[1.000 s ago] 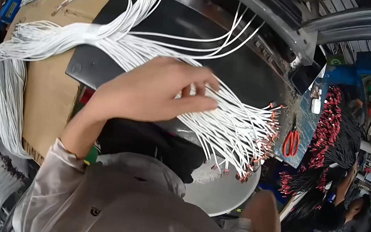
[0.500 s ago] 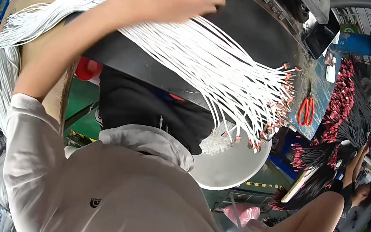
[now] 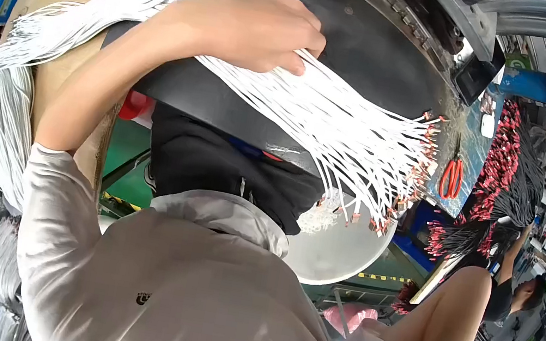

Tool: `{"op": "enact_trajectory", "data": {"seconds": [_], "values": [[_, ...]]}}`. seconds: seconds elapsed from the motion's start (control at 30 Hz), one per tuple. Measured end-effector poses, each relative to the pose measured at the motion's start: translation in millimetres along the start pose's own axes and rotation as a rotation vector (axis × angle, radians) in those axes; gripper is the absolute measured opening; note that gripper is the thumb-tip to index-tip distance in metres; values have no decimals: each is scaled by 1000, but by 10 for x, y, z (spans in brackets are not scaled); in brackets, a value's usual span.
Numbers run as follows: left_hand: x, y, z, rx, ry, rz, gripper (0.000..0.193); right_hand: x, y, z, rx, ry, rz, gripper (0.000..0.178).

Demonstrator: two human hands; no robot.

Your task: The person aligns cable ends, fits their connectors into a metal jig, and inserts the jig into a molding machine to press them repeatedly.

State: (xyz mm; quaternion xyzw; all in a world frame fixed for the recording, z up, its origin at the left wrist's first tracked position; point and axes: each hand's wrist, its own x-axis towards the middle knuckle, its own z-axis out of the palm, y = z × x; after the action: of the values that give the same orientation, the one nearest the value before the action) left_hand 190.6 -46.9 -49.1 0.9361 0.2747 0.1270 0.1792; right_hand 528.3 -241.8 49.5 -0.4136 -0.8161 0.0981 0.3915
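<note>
A thick bundle of white cables (image 3: 338,120) lies across the black tabletop (image 3: 377,51), its cut ends with orange-red tips fanned out on the right. My left hand (image 3: 259,31) reaches over from the left and is closed around the bundle's upper part, fingers curled down; the fingertips are partly hidden among the cables. My right arm (image 3: 453,320) is bent at the lower right, and its hand is out of view.
Red-handled pliers (image 3: 452,179) lie on the blue mat right of the cable ends. Below them stands a round whitish tub (image 3: 338,256) with clear scraps. More white cables (image 3: 1,127) hang at the left. Black cables with red tips (image 3: 501,171) lie at right, near another person (image 3: 517,295).
My left hand has come down from above the bundle and now grips it. The few loose cables near its fingers at the top have shifted away. The whole view has shifted slightly.
</note>
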Motion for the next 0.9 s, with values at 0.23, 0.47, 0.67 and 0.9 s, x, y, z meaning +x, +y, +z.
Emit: {"op": "enact_trajectory", "data": {"seconds": [0.23, 0.47, 0.67, 0.9], "values": [[7, -83, 135, -107, 247, 88, 16, 846, 134, 458, 270, 145, 7, 60], [8, 33, 120, -453, 639, -148, 8, 1270, 796, 988, -100, -530, 253, 54], [67, -36, 130, -333, 601, -128, 11, 1436, 1293, 564, 226, -1090, 467, 31], [65, -201, -144, -1230, 448, -468, 19, 1133, 1270, 663, 549, -529, 676, 19]]}}
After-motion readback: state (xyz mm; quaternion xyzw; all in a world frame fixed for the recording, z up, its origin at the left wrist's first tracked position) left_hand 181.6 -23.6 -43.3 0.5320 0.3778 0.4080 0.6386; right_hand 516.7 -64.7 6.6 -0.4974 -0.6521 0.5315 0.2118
